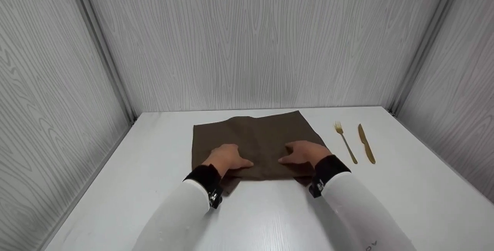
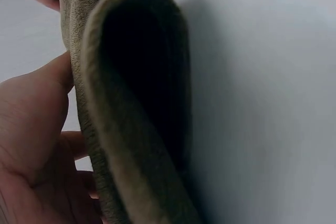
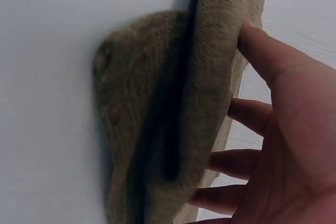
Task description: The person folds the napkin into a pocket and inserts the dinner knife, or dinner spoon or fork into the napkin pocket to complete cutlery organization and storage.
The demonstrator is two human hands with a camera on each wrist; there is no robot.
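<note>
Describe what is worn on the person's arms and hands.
Both arms wear white long sleeves: left sleeve, right sleeve. Each wrist carries a black band with a small metal buckle: left band, right band. Left hand and right hand are bare, ungloved.

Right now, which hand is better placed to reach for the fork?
Right. The right hand rests on the brown cloth beside the fork; the left hand sits farther away.

A smooth white rectangular tabletop [image 1: 405, 189] stands enclosed on three sides by pale grey panels with a wood-grain pattern [image 1: 262, 42]. Grey metal corner strips [image 1: 104, 50] join the panels. Soft, even light leaves only faint shadows.
</note>
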